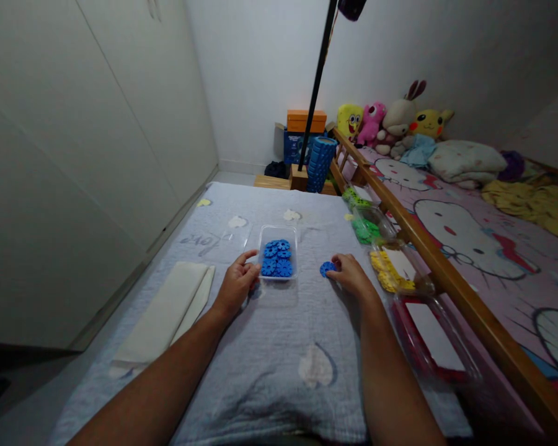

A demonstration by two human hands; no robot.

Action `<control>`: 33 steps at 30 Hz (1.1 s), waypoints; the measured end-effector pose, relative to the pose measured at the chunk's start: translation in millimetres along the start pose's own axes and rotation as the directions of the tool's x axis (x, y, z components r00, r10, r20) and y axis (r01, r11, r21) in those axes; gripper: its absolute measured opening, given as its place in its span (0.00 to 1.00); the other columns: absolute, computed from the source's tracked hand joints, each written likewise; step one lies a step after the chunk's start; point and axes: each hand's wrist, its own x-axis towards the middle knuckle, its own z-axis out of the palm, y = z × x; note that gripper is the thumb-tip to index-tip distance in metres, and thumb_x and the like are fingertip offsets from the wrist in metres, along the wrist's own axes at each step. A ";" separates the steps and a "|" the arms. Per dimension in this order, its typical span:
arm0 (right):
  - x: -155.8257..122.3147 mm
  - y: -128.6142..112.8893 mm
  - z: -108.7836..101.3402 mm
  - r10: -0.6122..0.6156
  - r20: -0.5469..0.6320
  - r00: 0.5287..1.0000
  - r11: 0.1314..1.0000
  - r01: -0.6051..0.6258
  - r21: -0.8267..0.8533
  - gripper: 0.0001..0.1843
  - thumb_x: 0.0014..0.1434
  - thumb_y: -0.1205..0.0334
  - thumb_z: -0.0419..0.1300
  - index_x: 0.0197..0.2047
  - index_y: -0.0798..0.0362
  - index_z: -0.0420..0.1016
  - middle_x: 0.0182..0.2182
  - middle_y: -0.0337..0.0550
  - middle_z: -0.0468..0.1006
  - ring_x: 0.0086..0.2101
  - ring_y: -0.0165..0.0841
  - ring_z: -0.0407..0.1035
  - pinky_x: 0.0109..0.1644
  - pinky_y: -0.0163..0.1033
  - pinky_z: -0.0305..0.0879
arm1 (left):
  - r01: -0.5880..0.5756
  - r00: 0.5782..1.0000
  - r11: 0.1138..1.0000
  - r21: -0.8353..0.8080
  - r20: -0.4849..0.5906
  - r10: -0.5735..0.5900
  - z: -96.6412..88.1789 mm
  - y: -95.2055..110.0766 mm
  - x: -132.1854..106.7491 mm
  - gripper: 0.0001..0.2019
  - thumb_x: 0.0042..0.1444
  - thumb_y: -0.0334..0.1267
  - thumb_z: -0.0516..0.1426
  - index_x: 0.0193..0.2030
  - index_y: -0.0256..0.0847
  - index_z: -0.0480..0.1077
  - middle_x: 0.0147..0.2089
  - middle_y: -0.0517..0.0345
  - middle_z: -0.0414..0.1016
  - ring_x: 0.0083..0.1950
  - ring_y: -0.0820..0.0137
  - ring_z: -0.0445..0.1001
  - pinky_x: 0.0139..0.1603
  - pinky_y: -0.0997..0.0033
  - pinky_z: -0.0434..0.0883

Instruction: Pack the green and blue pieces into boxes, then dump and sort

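A clear plastic container [279, 228] stands in front of me on the cloth-covered table. Several blue snowflake discs [278, 259], flat with notched edges, lie inside it. My left hand [237, 280] is at the container's left side, its thumb and fingers closed on the wall near the front corner. To the right of the container, my right hand [349, 274] pinches a blue snowflake disc [327, 268] at the table surface. Its fingers partly cover the disc, so I cannot tell whether more than one is there.
Along the right edge stand plastic boxes of green pieces [366, 230], yellow pieces [387, 272] and red pieces [407, 322], next to a wooden bed rail [413, 248]. A folded cream cloth [167, 310] lies left. A clear lid [237, 235] lies behind my left hand.
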 end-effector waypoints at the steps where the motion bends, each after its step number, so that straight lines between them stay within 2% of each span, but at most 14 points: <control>1: -1.1 -0.1 1.7 -0.003 0.006 1.000 1.000 0.003 0.001 0.12 0.44 0.66 0.67 0.35 0.53 0.77 0.32 0.40 0.73 0.36 0.34 0.68 0.43 0.38 0.63 | -0.001 1.000 1.000 0.001 -0.001 0.001 -0.2 -0.3 0.2 0.30 0.52 0.49 0.63 0.58 0.38 0.66 0.21 0.73 0.58 0.20 0.77 0.60 0.22 0.79 0.56; 5: -1.8 -5.5 2.4 -0.021 0.026 0.999 1.000 0.020 0.020 0.11 0.46 0.68 0.66 0.36 0.52 0.77 0.33 0.40 0.73 0.35 0.33 0.67 0.43 0.37 0.62 | -0.008 1.000 1.000 0.012 -0.006 0.008 -0.4 -0.1 0.0 0.30 0.51 0.49 0.63 0.58 0.37 0.67 0.21 0.73 0.58 0.20 0.77 0.60 0.22 0.79 0.56; 10: -2.2 -7.9 0.7 -0.015 -0.008 1.000 0.998 0.015 0.058 0.08 0.46 0.67 0.64 0.33 0.52 0.75 0.33 0.39 0.73 0.34 0.33 0.67 0.42 0.37 0.62 | -0.007 1.000 1.000 0.028 -0.003 0.007 0.4 2.3 -1.0 0.29 0.53 0.49 0.62 0.59 0.37 0.66 0.21 0.73 0.58 0.20 0.77 0.59 0.22 0.79 0.56; 16: -4.1 -14.5 -4.2 0.019 -0.009 1.000 0.967 -0.016 0.254 0.04 0.47 0.62 0.60 0.28 0.50 0.68 0.25 0.35 0.70 0.28 0.32 0.64 0.35 0.37 0.59 | -0.001 1.000 1.000 0.024 -0.005 0.001 -0.2 1.2 -0.6 0.29 0.52 0.50 0.63 0.58 0.37 0.66 0.21 0.73 0.58 0.21 0.77 0.60 0.22 0.79 0.57; 19: 1.7 -33.3 -8.1 0.007 0.002 1.000 0.931 -0.007 0.364 0.06 0.49 0.58 0.59 0.30 0.51 0.69 0.25 0.36 0.70 0.27 0.32 0.64 0.34 0.37 0.59 | 0.008 1.000 1.000 0.004 -0.005 -0.008 -0.6 -0.2 -0.2 0.30 0.52 0.50 0.63 0.58 0.37 0.66 0.21 0.73 0.58 0.20 0.77 0.60 0.22 0.79 0.57; 24: 16.9 -89.1 2.8 -0.119 -0.008 0.993 0.891 0.111 0.440 0.06 0.51 0.59 0.60 0.32 0.51 0.69 0.25 0.34 0.71 0.28 0.31 0.66 0.35 0.35 0.60 | 0.013 1.000 1.000 -0.004 -0.019 -0.013 0.5 0.5 -0.5 0.31 0.51 0.50 0.64 0.58 0.37 0.66 0.21 0.73 0.59 0.20 0.77 0.60 0.22 0.79 0.56; 29: 23.9 -135.3 30.4 -0.194 0.010 0.981 0.919 0.178 0.351 0.02 0.54 0.65 0.60 0.33 0.50 0.71 0.25 0.34 0.73 0.29 0.31 0.67 0.37 0.35 0.61 | 0.001 1.000 1.000 0.012 0.006 -0.001 -0.3 -1.2 0.6 0.30 0.53 0.49 0.62 0.59 0.36 0.65 0.21 0.73 0.59 0.20 0.78 0.59 0.22 0.79 0.56; 33: 25.9 -137.6 41.4 -0.205 -0.059 0.977 0.949 0.214 0.231 0.07 0.55 0.68 0.59 0.36 0.48 0.74 0.32 0.39 0.79 0.36 0.35 0.70 0.45 0.40 0.64 | -0.010 1.000 1.000 0.029 0.013 0.009 -1.9 -3.2 1.5 0.29 0.54 0.49 0.62 0.60 0.37 0.65 0.21 0.73 0.58 0.20 0.77 0.59 0.22 0.79 0.57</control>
